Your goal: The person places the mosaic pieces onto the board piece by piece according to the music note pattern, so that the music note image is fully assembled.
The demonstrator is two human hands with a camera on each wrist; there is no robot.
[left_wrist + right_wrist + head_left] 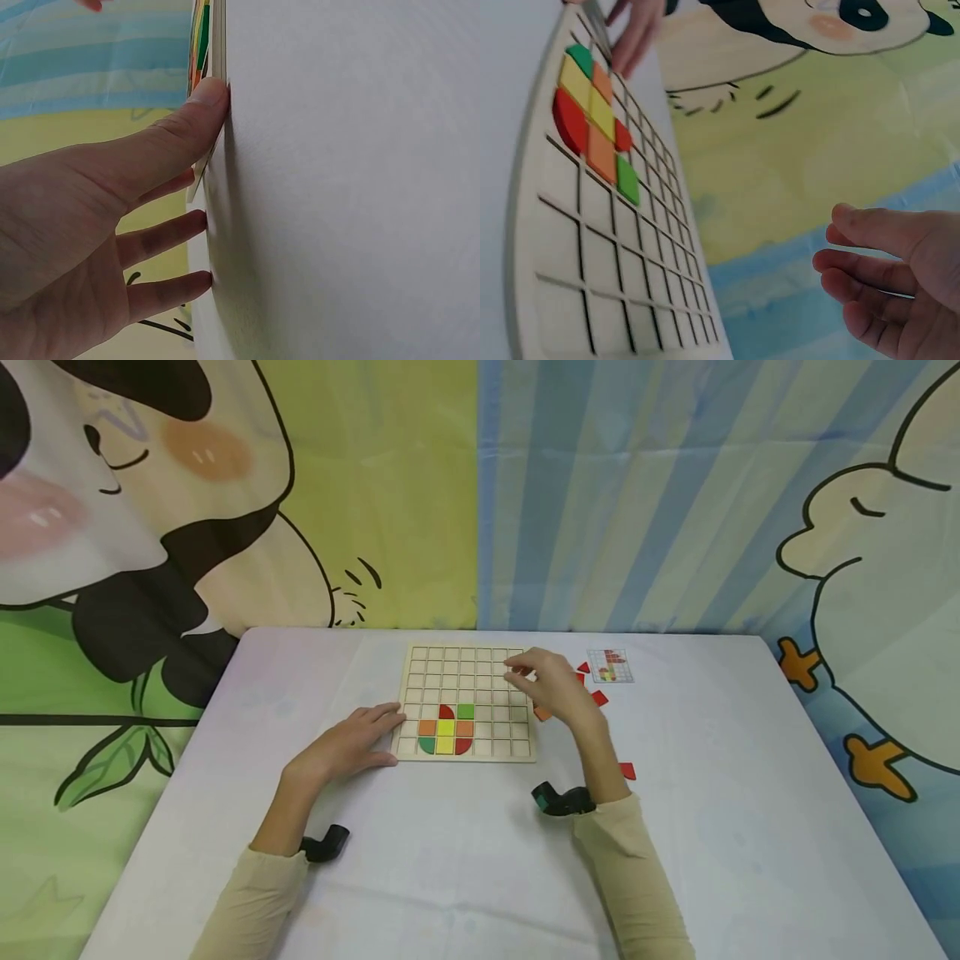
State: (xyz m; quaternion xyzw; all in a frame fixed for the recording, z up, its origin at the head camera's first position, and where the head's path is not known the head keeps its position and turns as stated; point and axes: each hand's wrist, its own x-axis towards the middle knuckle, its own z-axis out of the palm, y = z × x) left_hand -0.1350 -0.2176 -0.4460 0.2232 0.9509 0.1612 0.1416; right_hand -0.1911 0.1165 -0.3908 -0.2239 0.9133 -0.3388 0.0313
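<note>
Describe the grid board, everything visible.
The grid board is a thin, pale, wood-looking slab with dark lines marking square cells and a plain border. It lies flat on the white table. Eight coloured pieces, in red, green, orange and yellow, sit in its near-left part; the other visible cells are bare. The left hand touches its left edge; the right hand hovers above its right side.

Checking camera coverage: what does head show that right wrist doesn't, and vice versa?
Head only: small printed grid card, loose flat red and orange pieces right of the pale wooden grid board, beige sleeves.
Right wrist only: palm side of the bare right hand, seen close up.
Both: the right hand, the bare left hand at the board's edge, and flat red, orange, yellow and green pieces laid on the board.
</note>
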